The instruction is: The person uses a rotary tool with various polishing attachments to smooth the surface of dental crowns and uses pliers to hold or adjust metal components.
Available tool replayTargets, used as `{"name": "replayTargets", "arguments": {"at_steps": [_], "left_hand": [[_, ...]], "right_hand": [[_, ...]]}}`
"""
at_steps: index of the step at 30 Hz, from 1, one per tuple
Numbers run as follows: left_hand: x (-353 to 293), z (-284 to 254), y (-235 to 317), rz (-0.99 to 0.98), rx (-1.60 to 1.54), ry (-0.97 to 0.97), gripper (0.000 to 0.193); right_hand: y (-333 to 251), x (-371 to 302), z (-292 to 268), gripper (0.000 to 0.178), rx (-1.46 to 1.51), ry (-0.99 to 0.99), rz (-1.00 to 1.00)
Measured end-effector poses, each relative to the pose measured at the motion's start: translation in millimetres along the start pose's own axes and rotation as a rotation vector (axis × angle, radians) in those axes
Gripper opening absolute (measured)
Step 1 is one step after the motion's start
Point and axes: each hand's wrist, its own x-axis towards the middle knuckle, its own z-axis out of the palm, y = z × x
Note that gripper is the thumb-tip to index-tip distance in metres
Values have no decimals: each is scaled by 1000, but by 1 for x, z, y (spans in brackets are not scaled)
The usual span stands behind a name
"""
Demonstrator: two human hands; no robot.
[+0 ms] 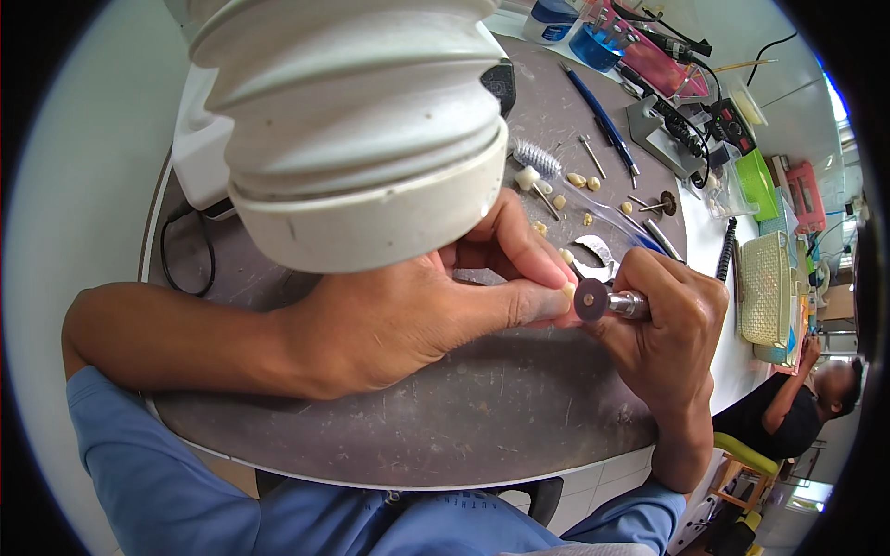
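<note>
My left hand [464, 296] pinches a small cream-coloured dental crown [568, 291] between thumb and forefinger. The white hose nozzle above hides part of this hand. In my right hand [663, 315] is a silver rotary handpiece [630, 306], its tip pointing left. A dark round cutting disc [591, 300] sits on that tip, right beside the crown; whether the two touch I cannot tell. Just beyond the hands lies a silver curved metal piece [596, 252]. Several more tooth-coloured crowns [577, 180] are scattered over the grey worktop [445, 408].
A wide white ribbed suction hose [352, 120] hangs over the worktop's middle. Farther off lie a bristle brush [538, 159], a blue pen [603, 116] and a wheel brush [667, 203]. A blue bur holder [596, 46] and a cream basket [766, 287] stand beyond. Another person [788, 408] sits at right.
</note>
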Motion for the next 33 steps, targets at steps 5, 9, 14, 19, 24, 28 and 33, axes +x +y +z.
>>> {"name": "replayTargets", "arguments": {"at_steps": [5,9,14,19,24,28,33], "left_hand": [[0,0,-1,-3,-21,2,13],[0,0,0,-10,-21,4,12],[1,-1,-1,27,12,-1,12],[1,0,-1,23,5,-4,12],[1,0,-1,5,9,1,12],[1,-1,-1,15,48,-3,12],[1,-2,-4,39,63,-12,12]], "right_hand": [[0,0,0,51,8,-5,19],[0,0,0,51,12,-3,19],[1,0,1,50,10,1,12],[1,0,1,50,12,0,17],[2,0,1,49,8,1,5],[2,0,0,49,4,-9,2],[1,-1,2,50,6,-5,13]]}}
